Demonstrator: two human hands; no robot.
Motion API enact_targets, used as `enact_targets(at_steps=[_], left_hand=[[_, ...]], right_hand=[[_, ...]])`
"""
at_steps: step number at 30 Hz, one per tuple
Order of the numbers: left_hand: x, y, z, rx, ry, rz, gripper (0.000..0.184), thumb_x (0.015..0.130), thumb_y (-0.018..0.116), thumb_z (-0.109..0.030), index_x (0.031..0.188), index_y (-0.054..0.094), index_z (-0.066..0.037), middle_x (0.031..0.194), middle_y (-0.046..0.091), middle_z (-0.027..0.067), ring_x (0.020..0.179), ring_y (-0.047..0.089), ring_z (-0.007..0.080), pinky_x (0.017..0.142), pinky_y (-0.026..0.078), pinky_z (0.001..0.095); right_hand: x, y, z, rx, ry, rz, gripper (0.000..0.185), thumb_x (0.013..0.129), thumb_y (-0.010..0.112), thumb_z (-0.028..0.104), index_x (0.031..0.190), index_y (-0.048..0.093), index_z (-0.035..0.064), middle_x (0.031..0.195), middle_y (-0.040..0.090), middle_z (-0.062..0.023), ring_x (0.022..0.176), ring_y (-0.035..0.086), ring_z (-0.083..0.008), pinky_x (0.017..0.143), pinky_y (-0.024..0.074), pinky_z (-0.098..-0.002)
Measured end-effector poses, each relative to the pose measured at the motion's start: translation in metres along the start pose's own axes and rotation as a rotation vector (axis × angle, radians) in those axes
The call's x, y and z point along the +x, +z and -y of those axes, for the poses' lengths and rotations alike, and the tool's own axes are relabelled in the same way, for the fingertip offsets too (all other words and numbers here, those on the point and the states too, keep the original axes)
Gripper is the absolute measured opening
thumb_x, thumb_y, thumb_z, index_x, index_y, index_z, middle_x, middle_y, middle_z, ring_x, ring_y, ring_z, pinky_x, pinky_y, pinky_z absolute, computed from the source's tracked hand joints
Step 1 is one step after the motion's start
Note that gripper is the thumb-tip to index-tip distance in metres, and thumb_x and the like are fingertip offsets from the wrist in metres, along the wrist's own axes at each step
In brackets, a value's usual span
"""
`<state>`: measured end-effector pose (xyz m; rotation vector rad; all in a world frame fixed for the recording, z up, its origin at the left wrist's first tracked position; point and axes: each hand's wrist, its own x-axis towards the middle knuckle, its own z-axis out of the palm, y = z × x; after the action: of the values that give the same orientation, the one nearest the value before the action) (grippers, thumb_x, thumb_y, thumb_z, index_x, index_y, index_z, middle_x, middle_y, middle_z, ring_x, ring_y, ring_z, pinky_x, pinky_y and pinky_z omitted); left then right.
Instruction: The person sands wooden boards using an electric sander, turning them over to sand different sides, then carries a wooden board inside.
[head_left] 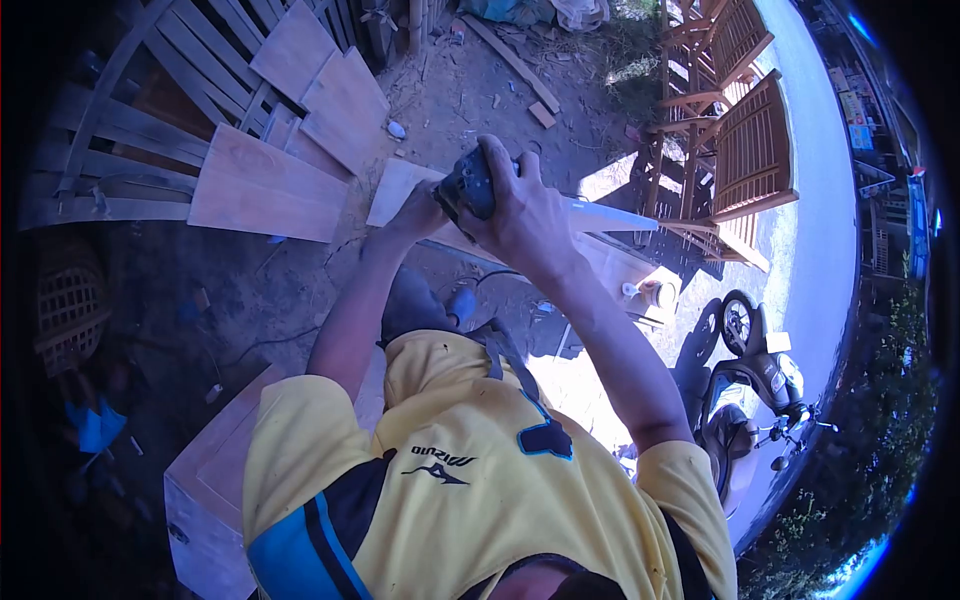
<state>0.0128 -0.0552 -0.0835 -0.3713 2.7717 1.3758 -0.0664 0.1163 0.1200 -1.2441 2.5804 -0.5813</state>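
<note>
At twelve o'clock, the right hand is wrapped around a dark handheld power tool, probably a sander. The left hand meets its left side; its grip is hidden. The tool is over a pale wooden board, contact unclear. Sanding seems in hand; the next move calls for level, steady guidance. From the hands, wooden panels lie at nine o'clock, slatted chairs stand at three, a motorcycle at four.

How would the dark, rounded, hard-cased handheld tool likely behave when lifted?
The handheld tool likely stays stiff, as its casing looks hard. It may feel somewhat heavy for its size: the left hand and right hand are both at it. Its curved body might tip if laid sideways.
</note>
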Motion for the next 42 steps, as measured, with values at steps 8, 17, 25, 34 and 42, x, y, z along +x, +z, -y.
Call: enact_targets(at_steps=[8, 17, 25, 34, 42], left_hand=[[0.003, -0.01, -0.021, -0.069, 0.027, 0.001, 0.03, 0.098, 0.075, -0.019, 0.123, 0.073, -0.004, 0.107, 0.078, 0.0212, 0.105, 0.074, 0.0414, 0.091, 0.056, 0.048], [0.002, -0.002, -0.011, 0.008, 0.172, -0.051, 0.032, 0.099, 0.075, -0.021, 0.127, 0.071, -0.005, 0.109, 0.078, 0.0219, 0.107, 0.073, 0.0428, 0.089, 0.057, 0.0487], [0.002, -0.006, -0.02, -0.113, 0.148, -0.065, 0.041, 0.1, 0.076, -0.035, 0.128, 0.07, -0.006, 0.108, 0.079, 0.0179, 0.102, 0.076, 0.0385, 0.085, 0.057, 0.046], [0.01, -0.009, -0.015, -0.1, 0.155, -0.029, 0.038, 0.101, 0.075, -0.032, 0.128, 0.068, -0.006, 0.112, 0.079, 0.0188, 0.109, 0.075, 0.0378, 0.091, 0.057, 0.0445], [0.013, -0.008, -0.002, -0.078, 0.206, -0.035, 0.035, 0.098, 0.077, -0.027, 0.124, 0.071, -0.005, 0.113, 0.079, 0.018, 0.111, 0.075, 0.0377, 0.093, 0.057, 0.0457]], right_hand=[[-0.007, -0.013, -0.04, -0.053, 0.119, -0.127, 0.086, 0.084, 0.084, 0.033, 0.156, 0.043, 0.0113, 0.118, 0.062, -0.028, 0.093, 0.071, -0.0516, 0.08, 0.0605, -0.057], [-0.02, -0.004, -0.025, 0.001, 0.161, -0.086, 0.088, 0.084, 0.083, 0.037, 0.157, 0.041, 0.0113, 0.117, 0.06, -0.031, 0.087, 0.07, -0.0536, 0.077, 0.0594, -0.0586], [-0.057, -0.046, -0.135, -0.107, 0.439, -0.29, 0.086, 0.084, 0.084, 0.039, 0.156, 0.043, 0.0147, 0.125, 0.065, -0.0276, 0.107, 0.07, -0.0504, 0.091, 0.0573, -0.056], [-0.073, -0.065, -0.208, -0.181, 0.54, -0.428, 0.086, 0.083, 0.084, 0.044, 0.153, 0.046, 0.0127, 0.113, 0.067, -0.029, 0.099, 0.072, -0.0502, 0.087, 0.0588, -0.0573], [-0.026, -0.009, -0.056, 0.049, 0.271, -0.23, 0.089, 0.083, 0.085, 0.037, 0.156, 0.041, 0.011, 0.115, 0.06, -0.0303, 0.088, 0.071, -0.0516, 0.076, 0.0595, -0.0573]])
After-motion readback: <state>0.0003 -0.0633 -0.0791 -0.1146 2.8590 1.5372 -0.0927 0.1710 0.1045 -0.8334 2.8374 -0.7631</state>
